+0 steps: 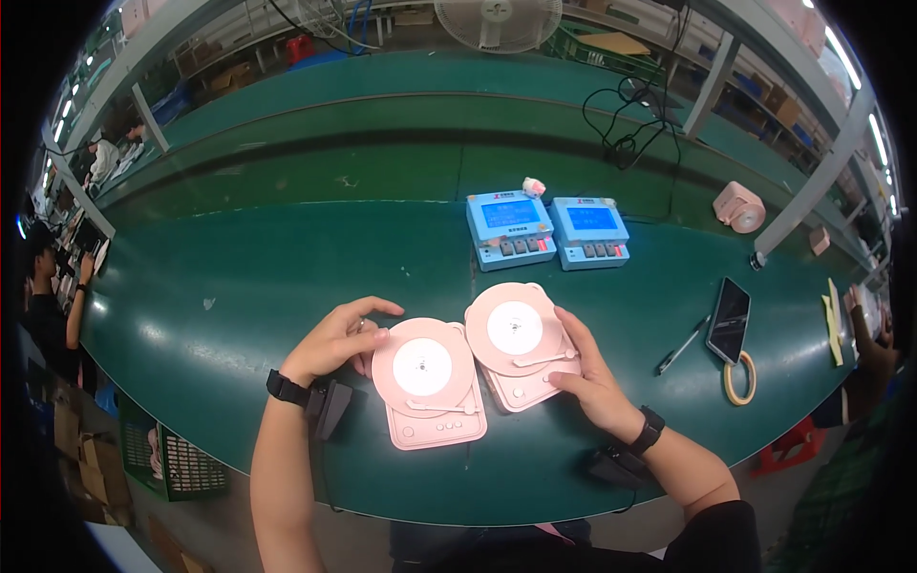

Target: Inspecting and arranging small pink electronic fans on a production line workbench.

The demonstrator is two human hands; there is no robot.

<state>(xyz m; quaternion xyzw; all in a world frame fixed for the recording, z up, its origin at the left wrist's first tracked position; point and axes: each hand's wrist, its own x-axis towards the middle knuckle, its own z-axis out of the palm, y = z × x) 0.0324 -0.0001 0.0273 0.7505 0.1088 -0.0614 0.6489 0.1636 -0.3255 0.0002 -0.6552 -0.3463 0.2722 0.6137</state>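
Observation:
Two pink mini record players lie side by side before me, each with a white round centre label, a small tonearm and buttons. At the upper left edge of the left record player (pixel 435 430) is my left hand (pixel 334 342), its index finger stretched out and its thumb touching the rim. My right hand (pixel 594 382) grips the right record player (pixel 506 368) along its right side, thumb on the front near a knob and fingers along the edge. That player sits slightly turned, its corner against the other one. Both wrists wear black bands with dark boxes attached.
Behind the players stand two blue devices, a left tester (pixel 511 229) and a right tester (pixel 590 234), with lit screens. To the right lie a pen (pixel 684 345), a phone (pixel 729 321) and a tape roll (pixel 739 379). A pink round-fronted item (pixel 739 207) stands near the metal post.

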